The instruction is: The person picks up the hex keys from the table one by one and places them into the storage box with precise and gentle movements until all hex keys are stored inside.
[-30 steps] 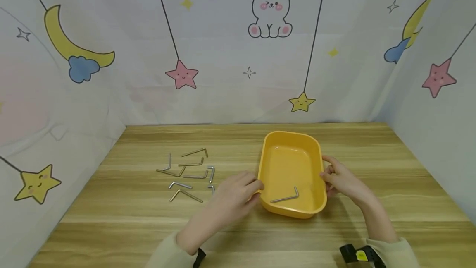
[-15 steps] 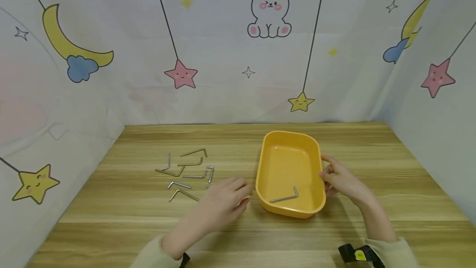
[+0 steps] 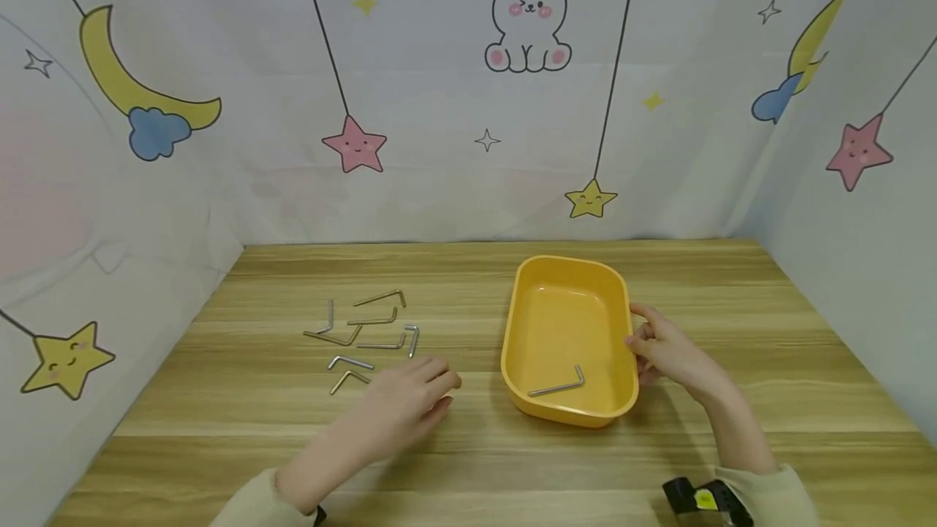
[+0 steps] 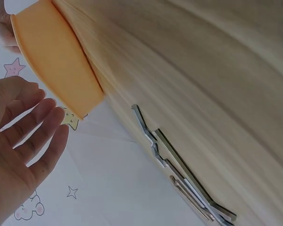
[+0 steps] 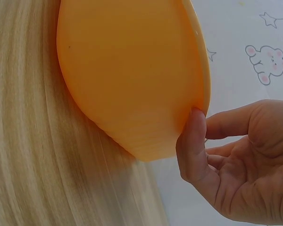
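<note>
My right hand (image 3: 677,360) pinches the right rim of a yellow plastic tray (image 3: 567,320), as the right wrist view also shows. One silver hex key (image 3: 558,388) lies in the tray near its front end. Left of the tray, my left hand (image 3: 406,405) is over the table with loosely bent fingers and nothing in them; the left wrist view shows the palm side. Near its fingers, several L-shaped hex keys lie loose, among them a silver hex key (image 3: 382,346) and a brass-coloured hex key (image 3: 341,385) partly hidden by the hand.
The wood-grain table (image 3: 476,462) ends at a white printed curtain (image 3: 439,210) at the back, with curtain on both sides. A black wrist strap (image 3: 708,501) sits at the right sleeve.
My left hand has let go of the tray's left rim and moved left toward the loose hex keys. My right hand stays on the tray, and the tray barely shifts.
</note>
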`<action>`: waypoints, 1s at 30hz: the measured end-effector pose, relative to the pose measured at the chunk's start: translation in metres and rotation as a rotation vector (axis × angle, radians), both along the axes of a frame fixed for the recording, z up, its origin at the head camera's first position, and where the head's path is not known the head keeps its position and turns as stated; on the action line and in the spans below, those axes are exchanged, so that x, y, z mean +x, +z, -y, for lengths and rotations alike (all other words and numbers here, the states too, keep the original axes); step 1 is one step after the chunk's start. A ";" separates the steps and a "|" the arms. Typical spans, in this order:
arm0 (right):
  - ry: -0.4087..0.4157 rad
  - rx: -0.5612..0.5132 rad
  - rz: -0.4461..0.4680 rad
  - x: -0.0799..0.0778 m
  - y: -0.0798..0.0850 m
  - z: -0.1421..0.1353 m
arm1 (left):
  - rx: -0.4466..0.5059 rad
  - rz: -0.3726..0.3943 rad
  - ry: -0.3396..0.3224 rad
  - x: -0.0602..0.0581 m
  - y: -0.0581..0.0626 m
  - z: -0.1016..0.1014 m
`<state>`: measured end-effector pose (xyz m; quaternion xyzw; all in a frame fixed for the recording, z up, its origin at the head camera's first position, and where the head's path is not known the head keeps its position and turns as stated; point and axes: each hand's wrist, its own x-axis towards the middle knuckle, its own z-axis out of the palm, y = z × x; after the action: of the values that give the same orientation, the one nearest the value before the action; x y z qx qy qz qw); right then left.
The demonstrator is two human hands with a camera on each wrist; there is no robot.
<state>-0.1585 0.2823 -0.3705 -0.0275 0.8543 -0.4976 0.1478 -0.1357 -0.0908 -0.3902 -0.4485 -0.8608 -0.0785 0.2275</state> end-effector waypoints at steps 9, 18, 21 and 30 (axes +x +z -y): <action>0.001 -0.007 -0.005 -0.001 -0.001 -0.001 | -0.033 -0.043 -0.052 -0.007 -0.006 0.021; -0.003 0.009 -0.002 -0.001 -0.001 0.000 | -0.021 -0.097 -0.134 -0.014 -0.010 0.038; -0.002 0.010 -0.002 -0.001 0.000 0.000 | -0.028 -0.108 -0.150 -0.017 -0.009 0.043; -0.001 0.016 -0.001 0.000 0.001 0.000 | -0.048 -0.126 -0.179 -0.027 -0.013 0.060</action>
<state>-0.1582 0.2819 -0.3692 -0.0263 0.8584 -0.4907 0.1474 -0.1626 -0.1510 -0.4029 -0.5330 -0.8029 -0.0497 0.2624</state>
